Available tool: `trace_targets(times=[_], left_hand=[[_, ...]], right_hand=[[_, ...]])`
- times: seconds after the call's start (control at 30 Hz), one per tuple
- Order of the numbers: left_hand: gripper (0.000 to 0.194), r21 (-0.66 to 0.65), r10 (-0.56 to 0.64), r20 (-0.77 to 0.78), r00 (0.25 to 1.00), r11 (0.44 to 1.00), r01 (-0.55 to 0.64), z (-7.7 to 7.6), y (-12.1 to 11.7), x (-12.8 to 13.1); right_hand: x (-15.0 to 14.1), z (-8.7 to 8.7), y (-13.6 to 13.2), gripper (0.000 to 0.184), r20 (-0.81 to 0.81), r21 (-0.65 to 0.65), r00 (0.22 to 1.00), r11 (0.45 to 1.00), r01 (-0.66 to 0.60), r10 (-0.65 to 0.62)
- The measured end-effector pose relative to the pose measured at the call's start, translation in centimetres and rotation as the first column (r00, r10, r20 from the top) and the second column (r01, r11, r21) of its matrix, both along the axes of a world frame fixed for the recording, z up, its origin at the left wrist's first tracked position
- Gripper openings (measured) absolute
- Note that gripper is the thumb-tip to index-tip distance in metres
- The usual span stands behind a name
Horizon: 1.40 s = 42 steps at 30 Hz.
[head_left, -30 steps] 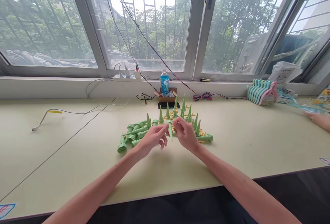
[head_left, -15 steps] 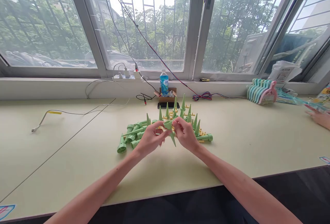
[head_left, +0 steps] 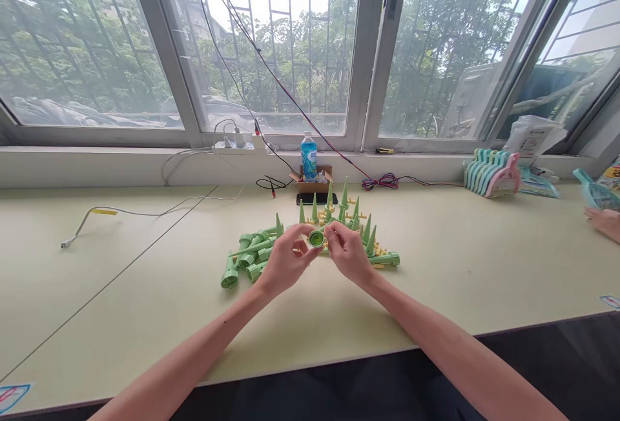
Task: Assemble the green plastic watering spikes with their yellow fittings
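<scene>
A green plastic watering spike [head_left: 316,239] is held above the table, its round open end facing me. My left hand [head_left: 287,258] is closed around its left side, thumb below and index finger above. At the spike's right edge, my right hand [head_left: 347,250] pinches with thumb and fingertips; what lies between them is hidden. Just behind my hands several green spikes [head_left: 371,241] stand upright with small yellow valve pieces [head_left: 380,250] among them. To the left lies a pile of green spikes [head_left: 249,254], some with their open ends toward me.
Behind the spikes are a dark phone [head_left: 316,199], a small cardboard box [head_left: 314,186] and a blue bottle [head_left: 309,158]. Cables [head_left: 382,181] run along the sill. Small hangers [head_left: 491,172] stand at the right, near another person's hand [head_left: 603,222] and a teal plastic item [head_left: 595,192].
The spike has tipped so its open end now faces me, and its point no longer shows below my hands. At the far right, the other person's hand and the teal item have moved.
</scene>
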State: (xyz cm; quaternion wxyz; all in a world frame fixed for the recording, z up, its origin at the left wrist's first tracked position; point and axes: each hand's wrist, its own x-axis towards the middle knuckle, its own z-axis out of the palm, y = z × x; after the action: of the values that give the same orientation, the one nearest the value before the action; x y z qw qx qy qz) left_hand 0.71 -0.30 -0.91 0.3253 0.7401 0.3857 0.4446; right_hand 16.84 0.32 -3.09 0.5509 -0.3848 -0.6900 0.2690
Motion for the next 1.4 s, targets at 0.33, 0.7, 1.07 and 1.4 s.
trace_targets(times=[0.33,0.7,1.07,1.4], left_hand=[[0.044,-0.519,-0.185,0.295,0.938,0.793,0.319,0.6,0.4,-0.1],[0.04,-0.589,-0.2,0.443,0.874,0.67,0.452,0.5,0.6,-0.4],[0.026,-0.585,-0.163,0.511,0.844,0.654,0.48,0.9,0.3,-0.6],[0.031,-0.322,-0.187,0.146,0.971,0.919,0.225,1.1,-0.1,-0.8]], right_hand=[[0.2,0.3,-0.3,0.029,0.036,0.08,0.998,0.995,0.055,-0.058],[-0.1,0.5,-0.5,0.031,0.039,0.067,0.999,0.997,-0.03,0.027],[0.0,0.6,-0.5,0.031,0.02,0.036,0.998,0.997,-0.065,0.065],[0.0,0.3,-0.3,0.03,0.058,0.048,0.998,0.998,-0.04,0.037]])
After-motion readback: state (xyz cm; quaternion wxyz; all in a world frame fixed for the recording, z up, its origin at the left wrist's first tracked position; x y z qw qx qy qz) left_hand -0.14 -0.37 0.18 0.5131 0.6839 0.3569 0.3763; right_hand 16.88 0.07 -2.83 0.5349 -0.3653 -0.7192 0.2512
